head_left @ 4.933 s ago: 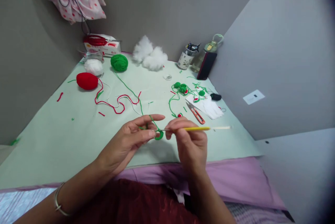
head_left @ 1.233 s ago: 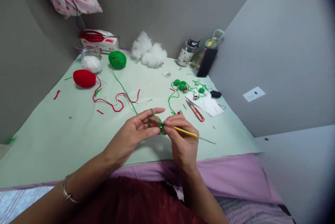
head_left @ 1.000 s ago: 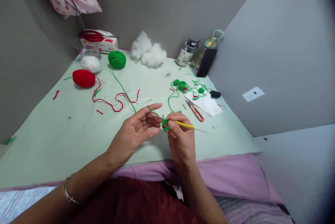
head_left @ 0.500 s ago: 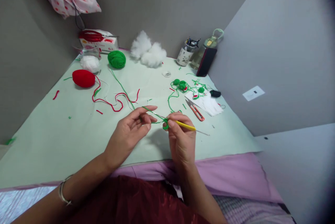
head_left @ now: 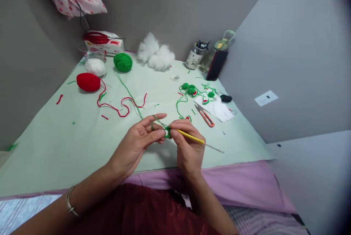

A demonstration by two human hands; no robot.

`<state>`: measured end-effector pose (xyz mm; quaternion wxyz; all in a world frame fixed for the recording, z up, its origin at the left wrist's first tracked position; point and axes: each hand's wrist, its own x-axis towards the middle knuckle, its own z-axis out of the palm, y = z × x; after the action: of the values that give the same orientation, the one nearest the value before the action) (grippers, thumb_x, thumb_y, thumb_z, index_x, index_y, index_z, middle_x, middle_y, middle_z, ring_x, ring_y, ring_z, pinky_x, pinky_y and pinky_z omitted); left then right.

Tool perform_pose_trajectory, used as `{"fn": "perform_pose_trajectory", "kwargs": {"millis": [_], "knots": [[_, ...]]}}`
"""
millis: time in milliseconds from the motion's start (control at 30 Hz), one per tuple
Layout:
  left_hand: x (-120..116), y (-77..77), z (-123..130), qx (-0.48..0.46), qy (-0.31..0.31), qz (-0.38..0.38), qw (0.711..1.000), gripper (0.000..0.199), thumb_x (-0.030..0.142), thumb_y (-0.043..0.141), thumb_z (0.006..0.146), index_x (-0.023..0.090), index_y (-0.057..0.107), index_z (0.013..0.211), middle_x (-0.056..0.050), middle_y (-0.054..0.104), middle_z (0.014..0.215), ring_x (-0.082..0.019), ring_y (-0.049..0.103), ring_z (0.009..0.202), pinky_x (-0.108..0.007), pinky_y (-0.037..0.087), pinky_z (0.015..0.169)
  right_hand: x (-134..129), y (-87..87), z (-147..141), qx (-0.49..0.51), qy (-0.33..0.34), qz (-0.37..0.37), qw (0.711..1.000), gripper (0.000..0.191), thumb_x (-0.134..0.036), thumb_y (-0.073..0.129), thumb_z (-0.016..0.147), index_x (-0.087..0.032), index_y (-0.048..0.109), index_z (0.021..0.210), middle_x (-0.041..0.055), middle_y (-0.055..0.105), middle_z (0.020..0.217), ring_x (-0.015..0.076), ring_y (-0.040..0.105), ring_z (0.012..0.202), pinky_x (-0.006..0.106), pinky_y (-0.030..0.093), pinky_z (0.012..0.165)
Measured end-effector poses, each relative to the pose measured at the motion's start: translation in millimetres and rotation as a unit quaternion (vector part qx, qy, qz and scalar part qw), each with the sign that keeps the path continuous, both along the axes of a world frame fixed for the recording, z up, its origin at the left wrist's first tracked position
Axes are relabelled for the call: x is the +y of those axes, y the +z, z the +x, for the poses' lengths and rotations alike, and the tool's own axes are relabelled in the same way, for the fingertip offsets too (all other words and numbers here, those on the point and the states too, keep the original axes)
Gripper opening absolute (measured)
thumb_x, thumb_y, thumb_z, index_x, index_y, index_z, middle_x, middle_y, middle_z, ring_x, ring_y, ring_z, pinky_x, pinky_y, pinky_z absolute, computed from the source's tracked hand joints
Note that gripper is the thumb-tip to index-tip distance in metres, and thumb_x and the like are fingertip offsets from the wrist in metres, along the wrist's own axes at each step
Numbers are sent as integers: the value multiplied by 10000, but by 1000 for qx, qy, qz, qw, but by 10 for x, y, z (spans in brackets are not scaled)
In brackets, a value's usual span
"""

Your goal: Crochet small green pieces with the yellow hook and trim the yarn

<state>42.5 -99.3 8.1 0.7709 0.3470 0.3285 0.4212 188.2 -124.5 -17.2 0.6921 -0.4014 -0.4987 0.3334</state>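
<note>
My right hand [head_left: 189, 143] grips a crochet hook [head_left: 191, 137] by its yellow handle, its metal rear end sticking out to the right. A small green crochet piece [head_left: 167, 131] sits between my two hands, at the hook's front end. My left hand [head_left: 145, 132] pinches the left edge of this piece with thumb and finger. Green yarn [head_left: 128, 93] passes over the raised left index finger and runs back towards the green yarn ball [head_left: 123, 62]. The hook's tip is too small to make out.
Scissors [head_left: 205, 115] lie right of my hands beside white tissue [head_left: 216, 107] and small green crocheted pieces [head_left: 191, 89]. A red yarn ball [head_left: 88, 82] and a white yarn ball [head_left: 95, 67] are at left. White stuffing [head_left: 161, 58], a pen cup [head_left: 194, 56] and a phone [head_left: 217, 65] stand behind.
The left thumb and finger have closed on the green piece, which has shifted slightly left. The hook's rear end has tipped downward, and the hands are closer together.
</note>
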Motion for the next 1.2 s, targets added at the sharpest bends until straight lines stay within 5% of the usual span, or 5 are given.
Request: {"fn": "perform_pose_trajectory", "kwargs": {"millis": [467, 767, 867, 1033, 1200], "knots": [[26, 57, -66, -26, -32, 5, 999, 405, 209, 840, 805, 239, 742, 1197, 47, 641, 760, -70, 561, 737, -189, 432, 738, 68, 102, 154, 156, 235, -43, 958, 68, -268, 730, 905, -245, 793, 896, 2, 682, 805, 95, 600, 651, 238, 508, 630], [26, 17, -94, 47, -14, 79, 996, 391, 249, 805, 853, 282, 723, 1234, 41, 661, 820, -96, 611, 774, -226, 474, 783, -74, 289, 280, -104, 97, 37, 989, 182, -187, 541, 1006, -218, 720, 1023, 44, 712, 930, 159, 663, 813, 327, 563, 725], [21, 17, -106, 61, 5, 97, 993, 410, 235, 819, 841, 285, 724, 1236, 43, 662, 806, -91, 600, 778, -207, 464, 774, -138, 325, 269, -288, 27, 107, 951, 245, -109, 534, 989, -238, 690, 1127, 44, 726, 977, 174, 685, 902, 350, 584, 786], [19, 28, -86, -17, -43, 28, 999, 462, 269, 822, 836, 254, 699, 1281, 45, 635, 753, -70, 549, 673, -186, 456, 693, -214, 235, 220, -521, -112, 236, 813, 425, -35, 681, 880, -229, 694, 1259, 71, 721, 1040, 196, 688, 966, 324, 606, 821], [47, 35, -100, -32, -55, -37, 997, 438, 252, 837, 813, 211, 730, 1236, 33, 609, 772, -53, 525, 634, -160, 448, 627, -145, 218, 237, -315, -34, 144, 938, 292, -109, 583, 965, -265, 721, 1170, 41, 717, 971, 174, 689, 893, 338, 601, 759]]}}
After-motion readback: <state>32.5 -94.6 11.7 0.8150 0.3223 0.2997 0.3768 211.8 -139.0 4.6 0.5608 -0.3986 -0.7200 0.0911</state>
